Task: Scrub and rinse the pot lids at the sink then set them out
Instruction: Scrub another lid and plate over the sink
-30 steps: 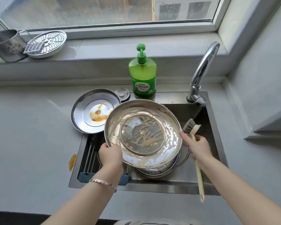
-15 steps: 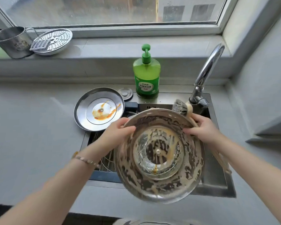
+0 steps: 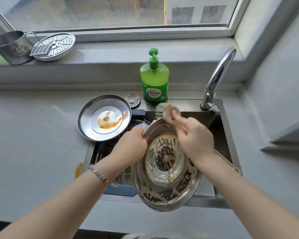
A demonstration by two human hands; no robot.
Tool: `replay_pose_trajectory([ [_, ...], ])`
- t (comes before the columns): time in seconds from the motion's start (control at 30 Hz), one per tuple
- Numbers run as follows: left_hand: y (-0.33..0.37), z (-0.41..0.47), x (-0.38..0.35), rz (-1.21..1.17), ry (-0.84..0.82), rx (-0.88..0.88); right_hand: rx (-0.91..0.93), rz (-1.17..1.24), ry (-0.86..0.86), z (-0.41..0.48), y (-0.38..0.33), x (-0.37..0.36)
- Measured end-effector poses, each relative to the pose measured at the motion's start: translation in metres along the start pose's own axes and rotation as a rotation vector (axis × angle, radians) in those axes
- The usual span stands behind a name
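- Since the frame before, the right hand (image 3: 193,138) has swung from the soapy lid's right edge across its top. The soapy lid (image 3: 166,185) now shows narrower to the camera, tilted over the sink (image 3: 226,135).
- On the bench (image 3: 33,135), an orange smear (image 3: 78,169) lies near the sink's left edge.
- Steel-rimmed with a glass centre, the soapy lid looks stiff, fairly light and slick with suds. A drop onto steel could crack the glass. The bare rim, thumb hooked over, seems the safest hold.
- An unwashed lid (image 3: 104,117), streaked orange, rests upside down at the sink's back-left corner, just beside the left hand (image 3: 131,145). A wide sweep could knock it.
- Behind the sink stand the soap bottle (image 3: 154,81) and the tap (image 3: 217,78); the bottle crowds the scrubbing stroke.
- The left hand grips the soapy lid's upper left rim, and the right hand grips the brush (image 3: 164,112).
- Its bristle head is blurred at the lid's far rim, near the bottle.
- A drain plug (image 3: 132,100) lies just left of the bottle.
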State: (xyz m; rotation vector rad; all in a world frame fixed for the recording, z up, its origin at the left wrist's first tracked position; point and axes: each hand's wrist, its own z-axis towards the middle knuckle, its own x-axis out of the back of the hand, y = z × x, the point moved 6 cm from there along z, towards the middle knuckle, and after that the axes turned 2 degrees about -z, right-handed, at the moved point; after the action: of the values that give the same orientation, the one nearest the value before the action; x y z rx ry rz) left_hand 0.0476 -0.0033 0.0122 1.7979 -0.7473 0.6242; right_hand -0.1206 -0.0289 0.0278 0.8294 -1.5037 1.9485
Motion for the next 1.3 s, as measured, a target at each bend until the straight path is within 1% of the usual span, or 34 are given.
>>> replay_pose_trajectory([
  [0.07, 0.000, -0.001, 0.002, 0.047, 0.083, 0.005, 0.192, -0.027, 0.017, -0.014, -0.031, -0.005],
  [0.1, 0.000, -0.002, 0.004, 0.055, 0.114, 0.001, 0.248, -0.029, 0.016, -0.020, -0.039, -0.006],
  [0.13, 0.000, -0.004, 0.005, 0.059, 0.141, -0.017, 0.257, -0.025, 0.015, -0.022, -0.038, -0.006],
  [0.17, 0.001, -0.006, 0.007, 0.063, 0.172, -0.045, 0.207, -0.014, 0.014, -0.020, -0.031, -0.005],
  [0.2, 0.001, -0.009, 0.009, 0.067, 0.208, -0.070, 0.098, 0.005, 0.005, -0.014, -0.016, -0.003],
  [0.27, 0.000, -0.014, 0.013, 0.056, 0.283, -0.083, -0.197, 0.083, -0.064, -0.003, 0.021, -0.002],
  [0.3, 0.000, -0.016, 0.013, 0.049, 0.310, -0.083, -0.278, 0.098, -0.068, -0.002, 0.031, -0.002],
  [0.33, 0.000, -0.017, 0.012, 0.056, 0.327, -0.085, -0.279, 0.095, -0.055, -0.003, 0.030, -0.004],
  [0.37, 0.001, -0.018, 0.012, 0.077, 0.336, -0.086, -0.203, 0.075, -0.035, -0.005, 0.019, -0.006],
  [0.43, 0.002, -0.018, 0.011, 0.108, 0.340, -0.087, 0.013, 0.058, -0.022, -0.013, -0.009, -0.013],
  [0.47, 0.001, -0.018, 0.011, 0.106, 0.342, -0.086, 0.063, 0.071, -0.029, -0.016, -0.013, -0.016],
  [0.5, 0.000, -0.020, 0.011, 0.096, 0.346, -0.087, 0.048, 0.101, -0.039, -0.015, -0.009, -0.016],
  [0.53, -0.003, -0.022, 0.013, 0.081, 0.358, -0.090, -0.035, 0.135, -0.046, -0.010, 0.006, -0.014],
  [0.6, -0.006, -0.029, 0.017, 0.029, 0.408, -0.098, -0.285, 0.175, -0.079, -0.005, 0.042, -0.008],
  [0.63, -0.006, -0.033, 0.019, 0.016, 0.432, -0.107, -0.378, 0.175, -0.085, -0.008, 0.056, -0.006],
  [0.67, -0.003, -0.034, 0.019, 0.028, 0.442, -0.123, -0.413, 0.187, -0.074, -0.011, 0.060, -0.006],
  [0.7, 0.001, -0.034, 0.018, 0.050, 0.435, -0.141, -0.378, 0.205, -0.051, -0.011, 0.053, -0.006],
  [0.8, 0.006, -0.030, 0.012, 0.019, 0.387, -0.147, -0.077, 0.248, -0.017, -0.013, 0.010, -0.009],
  [0.83, 0.005, -0.029, 0.012, -0.014, 0.382, -0.137, -0.031, 0.266, -0.002, -0.013, 0.005, -0.008],
  [0.87, 0.005, -0.029, 0.013, -0.048, 0.388, -0.132, -0.051, 0.285, 0.020, -0.011, 0.008, -0.005],
  [0.93, 0.002, -0.031, 0.017, -0.124, 0.430, -0.122, -0.205, 0.286, 0.061, -0.005, 0.033, 0.000],
  [1.0, -0.004, -0.034, 0.021, -0.220, 0.496, -0.084, -0.406, 0.288, 0.052, -0.007, 0.065, 0.000],
  [1.1, -0.016, -0.036, 0.024, -0.340, 0.596, -0.008, -0.600, 0.347, 0.014, -0.024, 0.093, -0.010],
  [1.17, -0.022, -0.037, 0.026, -0.398, 0.679, 0.065, -0.670, 0.373, 0.014, -0.039, 0.099, -0.020],
  [1.23, -0.029, -0.037, 0.031, -0.449, 0.778, 0.154, -0.698, 0.361, -0.002, -0.054, 0.099, -0.031],
  [1.3, -0.034, -0.034, 0.035, -0.452, 0.851, 0.209, -0.724, 0.348, -0.083, -0.069, 0.094, -0.045],
])
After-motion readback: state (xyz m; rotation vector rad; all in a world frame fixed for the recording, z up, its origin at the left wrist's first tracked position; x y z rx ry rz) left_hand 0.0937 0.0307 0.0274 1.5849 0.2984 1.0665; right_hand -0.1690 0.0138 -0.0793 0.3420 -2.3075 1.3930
